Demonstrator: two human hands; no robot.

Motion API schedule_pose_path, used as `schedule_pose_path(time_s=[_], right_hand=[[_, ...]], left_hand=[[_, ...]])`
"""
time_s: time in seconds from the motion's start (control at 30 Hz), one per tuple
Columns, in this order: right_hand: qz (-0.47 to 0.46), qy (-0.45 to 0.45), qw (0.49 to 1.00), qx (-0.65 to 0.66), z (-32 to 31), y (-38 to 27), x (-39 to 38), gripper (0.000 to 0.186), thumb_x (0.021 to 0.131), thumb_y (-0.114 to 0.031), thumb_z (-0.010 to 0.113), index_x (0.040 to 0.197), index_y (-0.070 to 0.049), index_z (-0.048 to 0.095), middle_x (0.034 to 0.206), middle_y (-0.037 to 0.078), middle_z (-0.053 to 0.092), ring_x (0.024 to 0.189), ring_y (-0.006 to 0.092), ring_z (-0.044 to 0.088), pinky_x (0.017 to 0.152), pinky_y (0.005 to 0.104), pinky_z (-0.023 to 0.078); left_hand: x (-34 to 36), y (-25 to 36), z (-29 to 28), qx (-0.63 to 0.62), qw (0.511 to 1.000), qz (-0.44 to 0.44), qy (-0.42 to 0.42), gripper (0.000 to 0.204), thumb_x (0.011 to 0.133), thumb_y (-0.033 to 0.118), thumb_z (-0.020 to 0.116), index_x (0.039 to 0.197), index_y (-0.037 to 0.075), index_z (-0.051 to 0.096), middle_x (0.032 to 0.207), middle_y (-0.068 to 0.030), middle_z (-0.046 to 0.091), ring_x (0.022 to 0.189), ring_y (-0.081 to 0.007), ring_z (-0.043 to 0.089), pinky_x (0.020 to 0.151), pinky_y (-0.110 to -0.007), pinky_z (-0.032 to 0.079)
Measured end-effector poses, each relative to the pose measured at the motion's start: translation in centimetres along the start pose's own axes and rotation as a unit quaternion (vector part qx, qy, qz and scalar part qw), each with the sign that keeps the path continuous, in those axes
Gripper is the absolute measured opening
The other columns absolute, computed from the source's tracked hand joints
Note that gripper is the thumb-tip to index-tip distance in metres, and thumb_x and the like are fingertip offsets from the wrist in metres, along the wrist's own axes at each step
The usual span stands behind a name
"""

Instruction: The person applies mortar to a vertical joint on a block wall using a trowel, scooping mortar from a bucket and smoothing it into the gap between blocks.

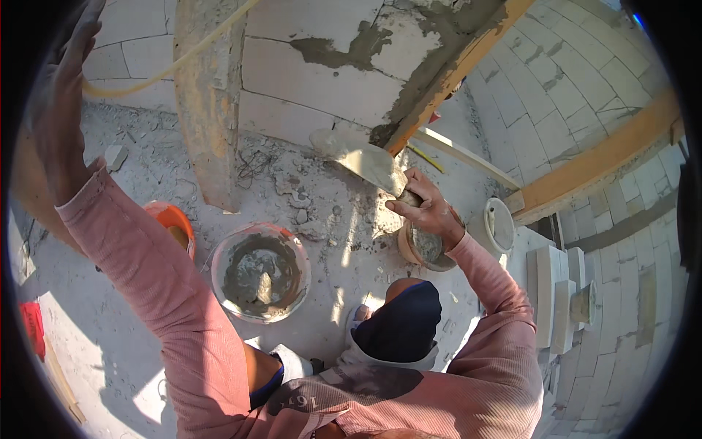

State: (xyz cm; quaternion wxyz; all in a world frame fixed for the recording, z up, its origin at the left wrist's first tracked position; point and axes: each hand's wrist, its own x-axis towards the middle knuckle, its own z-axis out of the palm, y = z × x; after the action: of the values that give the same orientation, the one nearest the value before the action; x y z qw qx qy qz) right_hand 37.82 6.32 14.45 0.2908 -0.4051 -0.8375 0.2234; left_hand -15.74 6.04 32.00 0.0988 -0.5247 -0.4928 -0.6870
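My right hand (431, 208) grips the handle of a mortar-crusted trowel (367, 162). Its broad blade points left, in front of the foot of a white block wall (314, 80). Grey mortar (344, 51) is smeared over the wall's upper part and along a wooden board (450, 73) at its right edge. My left hand (64, 124) is raised at the far left, fingers stretched out and holding nothing; whether the palm rests on something is hidden. Below the trowel stands a bucket of wet mortar (303, 274), with a mortar-coated lump or tool sticking up inside.
Close to my right hand is a tan bucket (408, 247) with mortar; a white bucket (499, 225) stands beyond it. An orange bucket (191, 233) sits left. An upright board (208, 110), a yellow hose (175, 64), a slanted beam (607, 161) and stacked blocks (556, 293) surround the rubble-strewn floor.
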Motion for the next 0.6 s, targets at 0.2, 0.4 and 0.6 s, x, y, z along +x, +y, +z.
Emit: schedule_pose_path(time_s=[0.2, 0.4, 0.6], right_hand=[[0.055, 0.189, 0.98, -0.032, -21.9, -8.8, 7.9, 0.036, 0.093, -0.03, 0.076, 0.11, 0.001, 0.071, 0.091, 0.001, 0.054, 0.063, 0.0079, 0.056, 0.053, 0.0261, 0.046], [0.097, 0.238, 0.965, -0.043, -37.7, -16.0, 17.0, 0.039, 0.097, -0.038, 0.07, 0.109, -0.001, 0.07, 0.083, 0.0, 0.06, 0.068, 0.0099, 0.062, 0.062, 0.023, 0.054], [0.204, 0.262, 0.94, -0.082, -43.7, -19.1, 17.5, 0.04, 0.1, -0.042, 0.064, 0.099, -0.003, 0.066, 0.075, -0.001, 0.059, 0.06, 0.0042, 0.059, 0.053, 0.0158, 0.052]], left_hand=[[-0.9, 0.1, 1.8, -0.097, 0.989, -0.036, 0.101, 0.043, 0.099, 0.034, 0.066, 0.129, 0.003, 0.069, 0.128, -0.0106, 0.068, 0.125, -0.0227, 0.063, 0.109, -0.035, 0.045], [-0.7, -0.6, 1.2, -0.052, 0.992, -0.04, 0.107, 0.052, 0.098, 0.042, 0.066, 0.134, 0.005, 0.066, 0.13, -0.0126, 0.067, 0.127, -0.0242, 0.061, 0.111, -0.037, 0.043], [-1.2, 0.4, 1.3, -0.015, 0.995, -0.034, 0.091, 0.058, 0.094, 0.05, 0.068, 0.133, 0.007, 0.067, 0.132, -0.0128, 0.066, 0.128, -0.0245, 0.06, 0.111, -0.039, 0.041]])
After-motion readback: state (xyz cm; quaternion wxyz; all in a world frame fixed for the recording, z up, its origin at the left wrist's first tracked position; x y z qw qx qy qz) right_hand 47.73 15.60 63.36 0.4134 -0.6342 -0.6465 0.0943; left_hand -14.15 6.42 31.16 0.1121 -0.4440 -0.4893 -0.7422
